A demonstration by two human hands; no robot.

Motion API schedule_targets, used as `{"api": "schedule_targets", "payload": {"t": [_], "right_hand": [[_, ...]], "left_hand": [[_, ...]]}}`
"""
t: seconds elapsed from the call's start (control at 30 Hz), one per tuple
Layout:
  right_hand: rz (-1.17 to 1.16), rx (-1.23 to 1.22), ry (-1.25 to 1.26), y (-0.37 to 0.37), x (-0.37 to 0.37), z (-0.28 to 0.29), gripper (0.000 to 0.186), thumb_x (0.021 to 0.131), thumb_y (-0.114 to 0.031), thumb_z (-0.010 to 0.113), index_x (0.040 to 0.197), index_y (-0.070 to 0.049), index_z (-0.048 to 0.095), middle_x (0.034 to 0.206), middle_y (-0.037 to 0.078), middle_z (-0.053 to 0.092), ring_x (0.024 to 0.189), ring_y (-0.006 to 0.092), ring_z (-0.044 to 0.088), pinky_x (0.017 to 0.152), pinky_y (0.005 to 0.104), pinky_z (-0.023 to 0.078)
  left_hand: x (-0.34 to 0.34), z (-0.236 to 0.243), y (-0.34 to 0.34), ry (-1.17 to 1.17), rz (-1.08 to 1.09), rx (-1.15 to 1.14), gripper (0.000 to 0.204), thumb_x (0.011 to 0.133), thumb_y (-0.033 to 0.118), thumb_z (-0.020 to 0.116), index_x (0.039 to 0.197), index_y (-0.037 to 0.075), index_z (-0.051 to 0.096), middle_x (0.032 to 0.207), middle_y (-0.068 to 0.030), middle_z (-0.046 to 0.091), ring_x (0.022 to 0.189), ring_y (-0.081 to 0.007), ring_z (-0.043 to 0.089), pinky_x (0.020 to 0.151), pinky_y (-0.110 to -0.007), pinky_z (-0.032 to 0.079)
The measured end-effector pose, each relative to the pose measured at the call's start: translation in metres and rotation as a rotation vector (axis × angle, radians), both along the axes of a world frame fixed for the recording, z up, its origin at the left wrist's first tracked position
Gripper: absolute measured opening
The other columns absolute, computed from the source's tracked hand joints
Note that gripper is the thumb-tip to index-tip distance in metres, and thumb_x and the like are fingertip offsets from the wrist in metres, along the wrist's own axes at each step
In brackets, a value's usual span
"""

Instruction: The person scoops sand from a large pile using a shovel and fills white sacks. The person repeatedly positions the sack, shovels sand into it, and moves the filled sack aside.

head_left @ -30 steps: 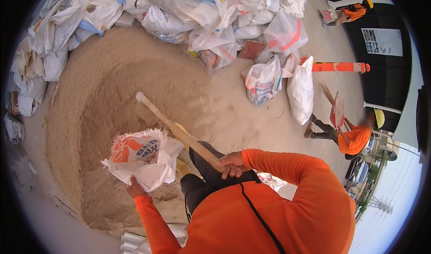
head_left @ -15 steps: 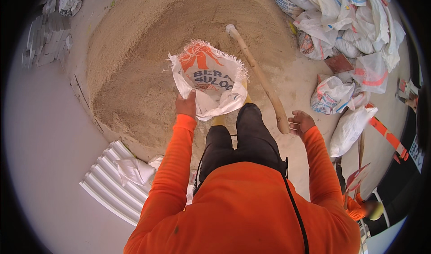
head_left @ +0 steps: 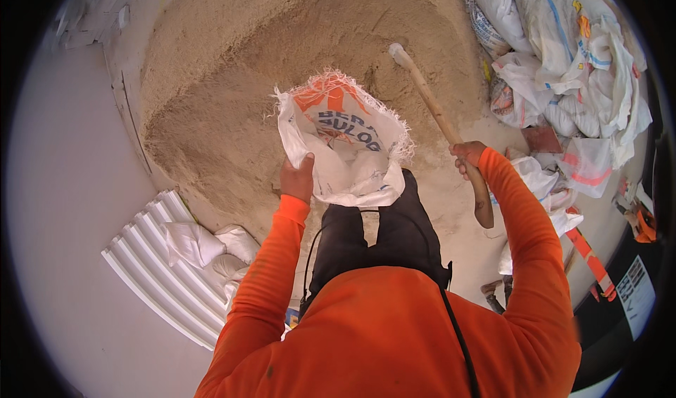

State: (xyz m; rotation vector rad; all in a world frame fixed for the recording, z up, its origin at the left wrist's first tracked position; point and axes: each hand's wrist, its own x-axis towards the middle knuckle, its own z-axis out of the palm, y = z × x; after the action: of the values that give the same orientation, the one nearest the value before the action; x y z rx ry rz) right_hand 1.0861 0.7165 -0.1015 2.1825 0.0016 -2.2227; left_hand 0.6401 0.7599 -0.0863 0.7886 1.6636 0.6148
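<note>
My left hand [head_left: 297, 176] grips the rim of a white woven sack [head_left: 345, 180] with orange and dark print, frayed edges and an open mouth, held above my legs. My right hand [head_left: 468, 157] is closed round a long wooden handle [head_left: 438, 109], partway up from its rounded near end. The handle slants away to the upper left, to a pale far end over the sand; I cannot make out a tool head there. Beyond the sack lies a pile of sand [head_left: 296, 25] with a scooped hollow.
Heaped white sacks [head_left: 546, 32] stand at the right, with a red-brown slab [head_left: 541, 137] below them. White corrugated sheets [head_left: 158, 271] and small bags [head_left: 193, 243] lie at lower left. An orange striped post [head_left: 591, 261] is at right; another person's legs show [head_left: 496, 292] behind my right arm.
My right hand, open beside the handle half a second ago, now grips it higher up. My view has turned since a second ago, and the sack sits in front of my legs.
</note>
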Motion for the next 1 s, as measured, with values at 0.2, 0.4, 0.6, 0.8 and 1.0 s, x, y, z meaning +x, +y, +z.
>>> {"api": "schedule_targets", "payload": {"t": [0.2, 0.4, 0.6, 0.8, 1.0], "right_hand": [[0.141, -0.118, 0.081, 0.038, 0.056, -0.008, 0.029, 0.088, -0.026, 0.071, 0.101, -0.005, 0.055, 0.069, 0.009, 0.056, 0.055, 0.0214, 0.058, 0.052, 0.0395, 0.052], [0.184, 0.076, -0.044, 0.053, 0.031, -0.18, 0.016, 0.08, -0.008, 0.07, 0.087, 0.0, 0.059, 0.07, 0.012, 0.06, 0.056, 0.0259, 0.061, 0.05, 0.043, 0.052], [0.033, 0.102, 0.061, 0.113, 0.014, -0.27, 0.015, 0.08, -0.009, 0.068, 0.074, 0.001, 0.06, 0.063, 0.012, 0.059, 0.052, 0.0241, 0.059, 0.048, 0.0413, 0.051], [0.117, 0.154, -0.064, 0.127, 0.001, -0.244, 0.015, 0.079, -0.01, 0.068, 0.075, 0.003, 0.061, 0.063, 0.013, 0.06, 0.049, 0.0244, 0.057, 0.045, 0.0406, 0.05], [0.213, 0.104, -0.121, 0.119, 0.017, -0.168, 0.013, 0.076, -0.008, 0.068, 0.078, 0.0, 0.057, 0.062, 0.011, 0.057, 0.048, 0.0222, 0.055, 0.043, 0.0409, 0.049]], "left_hand": [[0.032, -0.012, 0.021, 0.076, 0.045, -0.035, 0.034, 0.091, 0.017, 0.066, 0.115, -0.007, 0.061, 0.101, -0.0121, 0.07, 0.089, -0.0182, 0.065, 0.08, -0.033, 0.051], [0.061, -0.037, 0.018, 0.084, 0.027, -0.046, 0.034, 0.092, 0.016, 0.065, 0.118, -0.006, 0.061, 0.106, -0.0102, 0.069, 0.094, -0.017, 0.064, 0.083, -0.032, 0.05], [0.092, -0.032, 0.021, 0.016, 0.102, 0.009, 0.032, 0.096, 0.017, 0.063, 0.119, -0.005, 0.06, 0.107, -0.0088, 0.068, 0.097, -0.0153, 0.062, 0.085, -0.032, 0.05], [0.087, -0.024, 0.018, 0.058, 0.089, -0.04, 0.033, 0.098, 0.019, 0.059, 0.121, -0.006, 0.06, 0.111, -0.0105, 0.068, 0.101, -0.0151, 0.062, 0.089, -0.031, 0.049], [0.073, -0.022, -0.004, -0.013, 0.153, -0.012, 0.036, 0.101, 0.022, 0.058, 0.125, -0.005, 0.058, 0.116, -0.0072, 0.065, 0.101, -0.0127, 0.06, 0.089, -0.029, 0.048]]}}
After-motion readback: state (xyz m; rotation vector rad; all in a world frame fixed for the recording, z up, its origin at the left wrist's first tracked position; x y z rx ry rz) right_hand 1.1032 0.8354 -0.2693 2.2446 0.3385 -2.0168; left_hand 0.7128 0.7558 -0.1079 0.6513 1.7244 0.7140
